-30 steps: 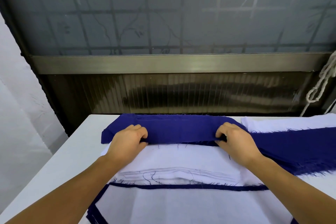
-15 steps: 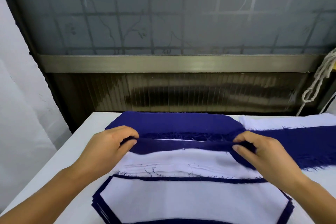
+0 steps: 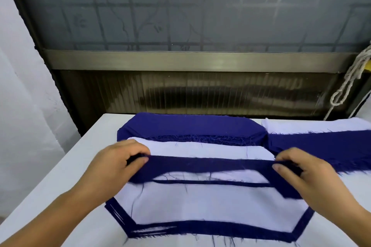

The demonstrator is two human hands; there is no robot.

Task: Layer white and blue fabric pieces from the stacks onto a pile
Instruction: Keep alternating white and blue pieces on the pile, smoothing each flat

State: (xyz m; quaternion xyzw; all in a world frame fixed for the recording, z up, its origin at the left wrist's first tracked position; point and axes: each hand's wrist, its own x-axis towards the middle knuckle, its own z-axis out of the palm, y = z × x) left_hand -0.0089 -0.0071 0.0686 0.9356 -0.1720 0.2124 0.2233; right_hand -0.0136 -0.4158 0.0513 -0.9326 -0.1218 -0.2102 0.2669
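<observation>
Above the layered pile (image 3: 208, 202) on the white table (image 3: 60, 176), held taut: 1 blue fabric piece (image 3: 208, 166), pinched at its ends by left hand (image 3: 118, 164) and right hand (image 3: 303, 176). Behind, blue stack (image 3: 190, 126) and white stack (image 3: 192, 148).

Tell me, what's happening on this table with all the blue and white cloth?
A person is building a pile of cut fabric. The left hand and right hand each pinch an end of a blue piece, holding it stretched above the layered pile, whose top layer is white with blue edges showing around it. Behind lie a blue stack and a white stack. The blue piece has not yet been laid flat.
</observation>
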